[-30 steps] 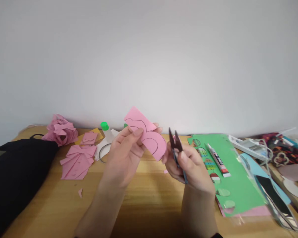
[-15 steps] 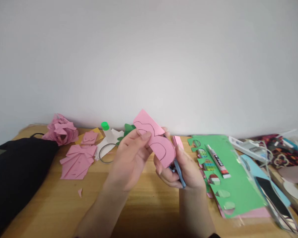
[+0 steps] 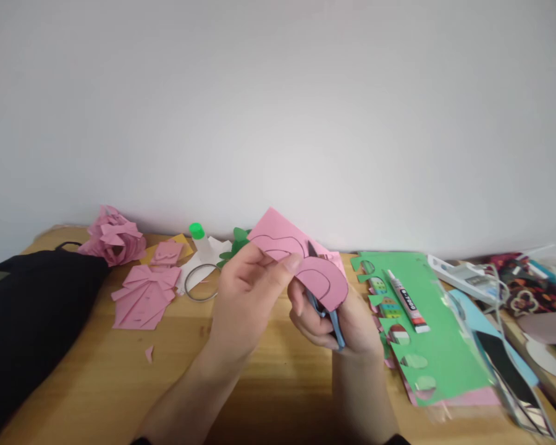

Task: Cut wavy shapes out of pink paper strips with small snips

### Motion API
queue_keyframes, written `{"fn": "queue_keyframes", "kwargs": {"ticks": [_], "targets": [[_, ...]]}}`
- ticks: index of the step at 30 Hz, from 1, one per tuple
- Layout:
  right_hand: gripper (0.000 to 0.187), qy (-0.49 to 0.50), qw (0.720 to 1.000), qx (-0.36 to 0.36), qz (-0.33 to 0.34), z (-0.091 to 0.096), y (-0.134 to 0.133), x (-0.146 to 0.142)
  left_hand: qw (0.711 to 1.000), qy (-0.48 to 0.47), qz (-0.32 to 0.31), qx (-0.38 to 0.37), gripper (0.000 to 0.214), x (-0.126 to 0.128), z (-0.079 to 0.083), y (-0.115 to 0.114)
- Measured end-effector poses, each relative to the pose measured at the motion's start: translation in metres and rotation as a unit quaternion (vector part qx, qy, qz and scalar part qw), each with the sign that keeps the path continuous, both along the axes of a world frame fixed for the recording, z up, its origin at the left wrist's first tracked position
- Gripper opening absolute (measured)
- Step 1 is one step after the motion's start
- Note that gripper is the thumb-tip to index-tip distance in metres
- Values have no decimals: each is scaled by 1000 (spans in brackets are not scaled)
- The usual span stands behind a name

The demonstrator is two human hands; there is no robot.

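Pink paper [image 3: 322, 278] with dark curved lines drawn on it is pinched between the thumb and fingers of my left hand [image 3: 254, 290]. Its right edge is rounded, and a pointed corner sticks up at the top. My right hand [image 3: 338, 321] is closed round blue-handled scissors [image 3: 337, 330], partly hidden behind the paper. A dark blade tip shows above the paper's notch, between its upper and lower parts.
Folded pink paper pieces [image 3: 143, 296], a pink paper bundle [image 3: 113, 238], a green-capped glue stick [image 3: 199, 238] and a metal ring [image 3: 188, 287] lie left. Rightward are a green sheet [image 3: 449, 346], a glue tube [image 3: 408, 303] and a phone [image 3: 505, 371]. Black fabric [image 3: 37, 315] covers the left side.
The pink paper has turned and shifted right, its rounded edge now lying over my right hand. My left hand has moved slightly right. A scissor blade tip has come into view above the notch.
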State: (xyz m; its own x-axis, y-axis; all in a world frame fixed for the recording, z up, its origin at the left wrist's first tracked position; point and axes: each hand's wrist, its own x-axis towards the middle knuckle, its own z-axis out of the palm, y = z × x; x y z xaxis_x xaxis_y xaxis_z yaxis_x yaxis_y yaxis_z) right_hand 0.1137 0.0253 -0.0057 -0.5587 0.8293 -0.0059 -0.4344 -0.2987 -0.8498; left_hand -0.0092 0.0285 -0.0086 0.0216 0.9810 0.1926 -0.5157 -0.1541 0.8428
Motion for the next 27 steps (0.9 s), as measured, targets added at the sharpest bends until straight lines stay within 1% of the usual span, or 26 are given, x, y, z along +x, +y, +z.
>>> {"fn": "queue_keyframes", "kwargs": {"ticks": [2, 6, 8, 10, 14, 20, 23, 25, 27], "targets": [[46, 6, 1000, 4, -8, -2, 0, 0, 1000, 18, 9, 8, 10, 1, 0, -2], [38, 8, 1000, 18, -21, -4, -2, 0, 992, 96, 66, 49, 20, 0, 4, -4], [37, 9, 999, 19, -24, -4, -4, 1, 984, 141, 71, 79, 28, -2, 5, -5], [39, 13, 999, 13, -27, -4, -4, 1, 980, 164, 59, 99, 30, -5, 4, -5], [49, 11, 1000, 0, -29, -3, -4, 2, 980, 161, 30, 116, 27, -10, 0, -4], [53, -7, 1000, -8, -24, -2, -4, 2, 981, 136, -15, 141, 32, -13, 0, 0], [52, 1, 1000, 8, -30, -2, -4, 1, 982, 120, 4, 144, 31, -13, 2, 2], [52, 15, 999, 17, -31, -3, -3, 1, 977, 149, 38, 150, 31, -13, 3, 3], [52, 16, 999, 15, -28, -5, -3, 2, 967, 193, 52, 156, 30, -15, 3, 3]]}}
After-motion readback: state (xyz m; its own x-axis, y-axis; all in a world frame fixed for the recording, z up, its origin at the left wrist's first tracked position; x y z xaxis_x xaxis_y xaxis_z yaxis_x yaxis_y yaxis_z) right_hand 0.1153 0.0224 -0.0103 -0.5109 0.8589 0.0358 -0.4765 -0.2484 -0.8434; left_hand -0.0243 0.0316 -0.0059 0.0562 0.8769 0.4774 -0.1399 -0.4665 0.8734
